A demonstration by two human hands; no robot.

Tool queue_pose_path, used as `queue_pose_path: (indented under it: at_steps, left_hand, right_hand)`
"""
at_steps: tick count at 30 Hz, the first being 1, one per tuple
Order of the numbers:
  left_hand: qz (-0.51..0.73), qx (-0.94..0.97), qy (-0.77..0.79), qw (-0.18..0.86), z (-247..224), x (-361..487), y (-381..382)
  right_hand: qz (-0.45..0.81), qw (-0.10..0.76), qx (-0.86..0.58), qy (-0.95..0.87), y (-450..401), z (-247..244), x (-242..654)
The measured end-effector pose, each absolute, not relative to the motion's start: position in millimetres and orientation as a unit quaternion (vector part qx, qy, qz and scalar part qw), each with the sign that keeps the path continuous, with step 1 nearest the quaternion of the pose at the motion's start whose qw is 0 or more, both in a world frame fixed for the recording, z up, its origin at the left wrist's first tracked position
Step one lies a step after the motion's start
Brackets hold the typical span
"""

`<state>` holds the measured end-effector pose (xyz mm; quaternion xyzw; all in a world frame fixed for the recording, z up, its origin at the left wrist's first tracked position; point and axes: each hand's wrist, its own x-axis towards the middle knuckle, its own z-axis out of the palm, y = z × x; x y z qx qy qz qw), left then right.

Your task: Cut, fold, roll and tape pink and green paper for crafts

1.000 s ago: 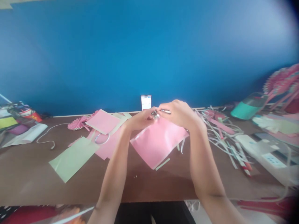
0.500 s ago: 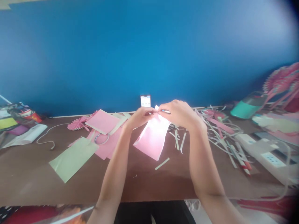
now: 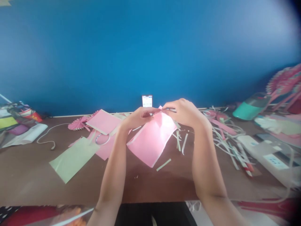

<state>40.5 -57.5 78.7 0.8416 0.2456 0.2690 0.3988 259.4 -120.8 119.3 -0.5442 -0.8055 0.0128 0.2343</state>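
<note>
A pink sheet of paper [image 3: 150, 141] with pale edges hangs tilted between my hands above the brown table [image 3: 160, 188]. My left hand [image 3: 141, 116] pinches its upper edge from the left. From the right, my right hand [image 3: 180, 111] pinches the same top part, the fingertips of both hands nearly touching. The paper is gathered to a small peak there. Something thin and pale shows between the right fingers, too small to make out. A phone [image 3: 147, 101] with a lit screen stands upright behind the hands.
Pink sheets [image 3: 104, 121], a pale green sheet [image 3: 74, 159] and a pleated pink rosette [image 3: 77, 123] lie at left. Cut strips [image 3: 184, 144], pens [image 3: 243, 160], a teal container [image 3: 249, 108] and a white power strip [image 3: 265, 157] are at right. A blue wall [image 3: 141, 50] rises behind.
The pink sheet now shows wider, its lower corner swung left and toward me. My left hand has shifted slightly left and my right hand slightly right; both still hold the paper.
</note>
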Motion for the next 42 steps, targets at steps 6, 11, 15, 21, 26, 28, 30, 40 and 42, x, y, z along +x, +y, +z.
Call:
queue_pose_path:
  at_steps: [6,11,15,21,26,28,30,40,42]
  left_hand:
    - [0.267,0.829,0.231,0.434,82,40,-63]
    - [0.245,0.832,0.212,0.45,86,40,-67]
    - [0.236,0.839,0.21,0.442,87,41,-70]
    - [0.231,0.846,0.222,0.426,89,37,-73]
    - [0.219,0.85,0.228,0.42,90,35,-74]
    - [0.212,0.853,0.231,0.417,89,35,-73]
    - [0.204,0.855,0.234,0.415,88,34,-71]
    - [0.18,0.84,0.237,0.455,92,36,-74]
    - [0.171,0.838,0.248,0.454,92,36,-73]
  right_hand:
    - [0.012,0.237,-0.554,-0.798,-120,119,260]
    - [0.014,0.237,-0.56,-0.794,-120,120,261]
    - [0.018,0.237,-0.561,-0.793,-119,119,262]
    - [0.04,0.25,-0.551,-0.795,-116,116,265]
    - [0.047,0.245,-0.549,-0.798,-116,116,266]
    - [0.045,0.24,-0.548,-0.8,-116,116,266]
    - [0.044,0.237,-0.547,-0.801,-115,116,266]
    - [0.041,0.218,-0.543,-0.81,-116,116,266]
    - [0.045,0.214,-0.546,-0.809,-115,116,266]
